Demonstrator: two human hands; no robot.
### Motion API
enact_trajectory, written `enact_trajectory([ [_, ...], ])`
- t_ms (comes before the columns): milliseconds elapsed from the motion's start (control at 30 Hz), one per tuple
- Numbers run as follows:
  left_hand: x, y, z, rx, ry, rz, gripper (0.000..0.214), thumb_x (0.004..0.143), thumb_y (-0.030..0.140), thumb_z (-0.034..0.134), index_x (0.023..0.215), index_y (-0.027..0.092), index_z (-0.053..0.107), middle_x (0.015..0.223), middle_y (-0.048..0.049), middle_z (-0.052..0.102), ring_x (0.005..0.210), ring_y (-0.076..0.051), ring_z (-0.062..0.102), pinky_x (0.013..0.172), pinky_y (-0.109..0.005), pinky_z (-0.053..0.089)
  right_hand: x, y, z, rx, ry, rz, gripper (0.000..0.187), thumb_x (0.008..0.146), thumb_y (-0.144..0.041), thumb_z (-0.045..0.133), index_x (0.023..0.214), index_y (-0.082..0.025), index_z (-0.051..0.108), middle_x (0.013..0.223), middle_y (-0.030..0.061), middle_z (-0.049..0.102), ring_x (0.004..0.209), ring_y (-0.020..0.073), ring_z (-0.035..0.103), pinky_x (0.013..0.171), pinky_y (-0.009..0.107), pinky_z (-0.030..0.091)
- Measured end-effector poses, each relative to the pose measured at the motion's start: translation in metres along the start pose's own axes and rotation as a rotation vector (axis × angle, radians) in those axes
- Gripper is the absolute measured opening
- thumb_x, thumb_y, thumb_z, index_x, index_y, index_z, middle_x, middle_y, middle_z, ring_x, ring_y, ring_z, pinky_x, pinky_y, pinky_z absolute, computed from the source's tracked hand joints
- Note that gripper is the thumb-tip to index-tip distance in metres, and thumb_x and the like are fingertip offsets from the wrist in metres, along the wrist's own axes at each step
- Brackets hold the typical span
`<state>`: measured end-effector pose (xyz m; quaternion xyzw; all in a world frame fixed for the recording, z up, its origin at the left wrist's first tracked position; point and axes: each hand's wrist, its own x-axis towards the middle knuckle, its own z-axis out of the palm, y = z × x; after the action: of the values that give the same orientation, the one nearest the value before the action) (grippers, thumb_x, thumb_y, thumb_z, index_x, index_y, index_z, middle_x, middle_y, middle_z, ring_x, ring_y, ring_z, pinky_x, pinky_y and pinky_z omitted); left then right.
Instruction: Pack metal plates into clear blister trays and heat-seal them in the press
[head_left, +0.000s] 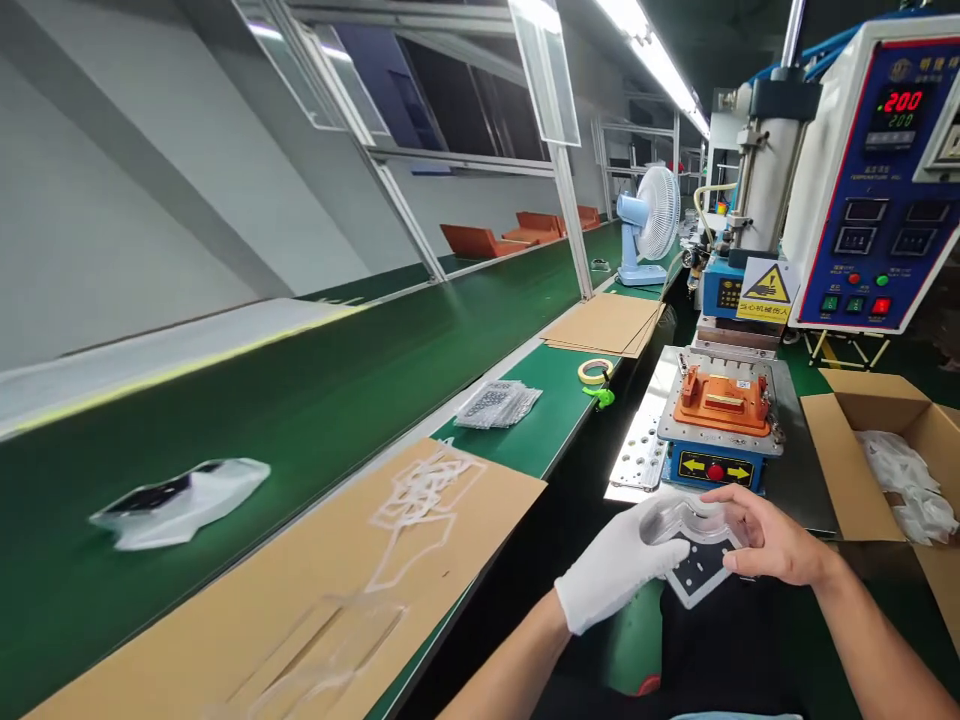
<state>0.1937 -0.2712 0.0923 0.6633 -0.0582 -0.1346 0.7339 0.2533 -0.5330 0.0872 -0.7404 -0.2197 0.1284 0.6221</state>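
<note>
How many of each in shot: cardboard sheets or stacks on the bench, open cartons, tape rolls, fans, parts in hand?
Cardboard sheets or stacks: 2 (near sheet, far stack)
Open carton: 1
Tape roll: 1
Fan: 1
Black dotted part: 1, held between gloved left hand and bare right hand
Total: 6

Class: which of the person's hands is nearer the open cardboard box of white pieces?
Right. The bare right hand lies just left of the cardboard box; the gloved left hand is farther left, across the plastic part both hold.
</note>
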Motion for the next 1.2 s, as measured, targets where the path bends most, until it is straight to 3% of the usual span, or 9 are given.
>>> enact_trajectory([
  [100, 0.016, -0.014, 0.01, -0.043, 0.022, -0.02, 0.048, 0.083, 0.046, 0.088, 0.124, 0.024, 0.08, 0.127, -0.0106, 0.079, 0.121, -0.035, 0.072, 0.106, -0.047, 0.058, 0.011, 0.006, -0.005, 0.035, -0.152, 0.077, 0.069, 0.081, -0.047, 0.09, 0.141, -0.026, 0.064, 0.117, 0.0082, 0.076, 0.091, 0.0233, 0.073, 0.08, 0.038, 0.063],
  [167, 0.026, -0.028, 0.014, -0.139, 0.144, -0.079, 0.058, 0.08, 0.055, 0.089, 0.126, 0.021, 0.078, 0.124, -0.0139, 0.079, 0.112, -0.036, 0.076, 0.094, -0.047, 0.063, 0.015, 0.012, -0.005, 0.042, -0.068, 0.045, 0.066, 0.092, -0.047, 0.08, 0.15, -0.028, 0.055, 0.145, 0.0135, 0.064, 0.119, 0.0284, 0.07, 0.094, 0.044, 0.063],
  [267, 0.044, -0.044, 0.02, -0.284, 0.299, -0.147, 0.069, 0.08, 0.06, 0.089, 0.131, 0.018, 0.073, 0.122, -0.0162, 0.078, 0.099, -0.031, 0.078, 0.08, -0.04, 0.064, 0.017, 0.023, -0.005, -0.089, 0.072, -0.068, 0.073, 0.093, -0.044, 0.08, 0.157, -0.032, 0.048, 0.163, 0.0118, 0.049, 0.147, 0.0303, 0.054, 0.12, 0.051, 0.05],
  [367, 0.064, -0.044, 0.025, -0.334, 0.365, -0.151, 0.07, 0.075, 0.059, 0.093, 0.127, 0.017, 0.072, 0.122, -0.0161, 0.077, 0.1, -0.029, 0.078, 0.079, -0.036, 0.065, 0.022, 0.033, -0.01, -0.286, 0.124, -0.084, 0.089, 0.083, -0.037, 0.089, 0.161, -0.034, 0.046, 0.165, 0.0097, 0.046, 0.153, 0.0322, 0.048, 0.13, 0.055, 0.037],
  [600, 0.1, -0.038, 0.031, -0.355, 0.325, -0.144, 0.067, 0.075, 0.059, 0.093, 0.123, 0.017, 0.072, 0.127, -0.0158, 0.074, 0.106, -0.03, 0.076, 0.083, -0.039, 0.067, 0.045, 0.041, -0.028, -0.379, 0.12, -0.057, 0.109, 0.076, -0.032, 0.093, 0.168, -0.033, 0.035, 0.171, 0.0104, 0.038, 0.158, 0.0333, 0.04, 0.133, 0.054, 0.031],
  [867, 0.11, -0.032, 0.02, -0.403, 0.213, -0.171, 0.065, 0.081, 0.062, 0.088, 0.126, 0.018, 0.072, 0.127, -0.0153, 0.074, 0.104, -0.03, 0.077, 0.088, -0.043, 0.066, 0.06, 0.041, -0.037, -0.458, 0.139, -0.066, 0.108, 0.072, -0.03, 0.092, 0.165, -0.031, 0.037, 0.166, 0.0115, 0.044, 0.154, 0.0331, 0.045, 0.131, 0.051, 0.036],
  [1000, 0.116, -0.029, 0.016, -0.388, 0.211, -0.091, 0.068, 0.084, 0.057, 0.086, 0.139, 0.021, 0.068, 0.135, -0.0158, 0.07, 0.109, -0.031, 0.074, 0.09, -0.043, 0.065, 0.068, 0.048, -0.025, -0.494, 0.286, -0.099, 0.103, 0.072, -0.032, 0.093, 0.16, -0.029, 0.04, 0.159, 0.0132, 0.049, 0.15, 0.0357, 0.049, 0.129, 0.054, 0.038],
  [1100, 0.123, -0.022, 0.003, -0.221, 0.288, -0.025, 0.064, 0.086, 0.056, 0.083, 0.138, 0.022, 0.069, 0.137, -0.0141, 0.07, 0.091, -0.024, 0.072, 0.079, -0.037, 0.062, 0.07, 0.051, -0.014, -0.503, 0.392, -0.127, 0.103, 0.073, -0.037, 0.096, 0.159, -0.028, 0.04, 0.156, 0.0139, 0.05, 0.147, 0.0369, 0.05, 0.127, 0.055, 0.04],
  [1200, 0.128, -0.006, -0.022, -0.01, 0.194, -0.002, 0.058, 0.093, 0.058, 0.074, 0.137, 0.019, 0.071, 0.124, -0.0115, 0.075, 0.072, -0.017, 0.065, 0.074, -0.035, 0.056, 0.066, 0.047, -0.015, -0.484, 0.325, -0.107, 0.1, 0.073, -0.049, 0.098, 0.157, -0.031, 0.046, 0.152, 0.0117, 0.054, 0.143, 0.0364, 0.055, 0.124, 0.053, 0.046],
])
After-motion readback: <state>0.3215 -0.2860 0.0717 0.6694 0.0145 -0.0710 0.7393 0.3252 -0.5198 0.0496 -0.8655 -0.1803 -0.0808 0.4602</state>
